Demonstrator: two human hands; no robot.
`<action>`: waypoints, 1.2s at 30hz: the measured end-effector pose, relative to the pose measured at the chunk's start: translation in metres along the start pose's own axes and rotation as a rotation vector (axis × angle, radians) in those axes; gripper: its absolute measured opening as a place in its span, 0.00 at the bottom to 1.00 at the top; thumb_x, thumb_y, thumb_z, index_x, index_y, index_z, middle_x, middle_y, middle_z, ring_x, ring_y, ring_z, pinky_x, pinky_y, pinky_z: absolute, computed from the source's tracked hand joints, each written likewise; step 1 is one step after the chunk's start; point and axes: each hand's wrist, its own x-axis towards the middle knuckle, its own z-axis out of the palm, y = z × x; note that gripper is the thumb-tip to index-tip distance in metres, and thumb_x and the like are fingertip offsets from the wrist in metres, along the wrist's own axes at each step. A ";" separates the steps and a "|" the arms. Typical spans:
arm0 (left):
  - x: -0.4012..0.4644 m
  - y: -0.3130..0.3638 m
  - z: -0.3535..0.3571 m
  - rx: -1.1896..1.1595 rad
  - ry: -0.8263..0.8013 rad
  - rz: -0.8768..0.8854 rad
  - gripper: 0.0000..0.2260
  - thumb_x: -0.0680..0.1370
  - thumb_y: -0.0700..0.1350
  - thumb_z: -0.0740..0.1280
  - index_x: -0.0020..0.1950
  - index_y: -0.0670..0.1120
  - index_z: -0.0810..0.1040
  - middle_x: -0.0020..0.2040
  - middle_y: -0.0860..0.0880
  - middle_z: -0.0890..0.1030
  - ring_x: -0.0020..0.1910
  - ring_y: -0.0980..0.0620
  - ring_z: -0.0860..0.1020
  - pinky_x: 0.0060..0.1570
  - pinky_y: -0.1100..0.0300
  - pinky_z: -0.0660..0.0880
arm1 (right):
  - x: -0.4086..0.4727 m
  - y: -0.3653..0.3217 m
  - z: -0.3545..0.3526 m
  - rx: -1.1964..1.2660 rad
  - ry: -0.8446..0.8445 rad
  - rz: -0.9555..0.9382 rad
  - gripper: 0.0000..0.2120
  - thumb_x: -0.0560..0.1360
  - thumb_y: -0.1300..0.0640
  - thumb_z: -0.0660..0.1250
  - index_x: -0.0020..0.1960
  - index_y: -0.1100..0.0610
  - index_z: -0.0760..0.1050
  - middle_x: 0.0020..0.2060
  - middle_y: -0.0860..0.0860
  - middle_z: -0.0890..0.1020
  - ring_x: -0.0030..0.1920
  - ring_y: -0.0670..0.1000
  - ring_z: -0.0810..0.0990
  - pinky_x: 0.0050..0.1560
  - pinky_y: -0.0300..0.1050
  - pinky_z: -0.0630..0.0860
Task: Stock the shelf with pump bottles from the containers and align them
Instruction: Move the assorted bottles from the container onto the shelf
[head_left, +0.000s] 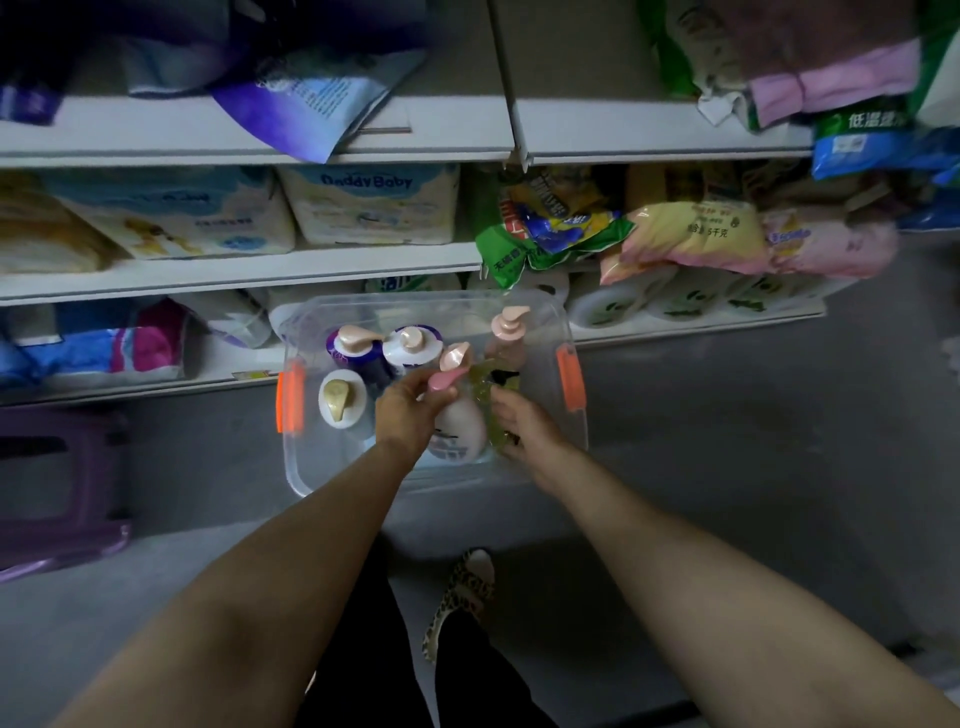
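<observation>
A clear plastic bin (306, 478) with orange handle clips stands on the floor below the shelves and holds several pump bottles. My left hand (408, 410) grips a white bottle with a pink pump (460, 423) near the bin's middle. My right hand (522, 423) is closed around a yellow-green bottle with a dark pump (491, 382) beside it. A white bottle with a gold pump (340, 397) stands at the left, two purple-and-white bottles (358, 345) behind it, and a pink pump bottle (509, 330) at the back right.
White shelves (260, 270) hold diaper packs, bags and tissue rolls; the lowest shelf (228, 364) runs just behind the bin. A purple stool (57, 488) stands at the left. My leopard-print shoe (462, 597) is on the grey floor below the bin.
</observation>
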 end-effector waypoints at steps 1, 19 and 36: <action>-0.006 0.007 -0.003 -0.034 -0.024 0.009 0.13 0.74 0.44 0.75 0.57 0.46 0.83 0.50 0.50 0.85 0.51 0.51 0.82 0.51 0.59 0.78 | -0.004 -0.003 0.000 0.004 -0.007 -0.007 0.12 0.81 0.45 0.61 0.55 0.49 0.79 0.49 0.47 0.83 0.48 0.44 0.80 0.50 0.43 0.75; -0.103 0.250 -0.062 -0.418 -0.199 0.487 0.13 0.79 0.43 0.66 0.59 0.37 0.81 0.51 0.45 0.83 0.50 0.52 0.79 0.54 0.58 0.74 | -0.126 -0.133 0.008 -0.031 -0.246 -0.389 0.24 0.78 0.34 0.60 0.60 0.49 0.81 0.59 0.53 0.83 0.62 0.55 0.79 0.67 0.58 0.71; -0.142 0.390 -0.096 -0.192 0.227 0.727 0.28 0.69 0.62 0.72 0.67 0.55 0.71 0.59 0.52 0.81 0.54 0.53 0.81 0.53 0.54 0.79 | -0.245 -0.275 0.061 0.415 -0.464 -0.700 0.24 0.74 0.40 0.70 0.60 0.58 0.81 0.55 0.62 0.84 0.57 0.62 0.83 0.59 0.63 0.79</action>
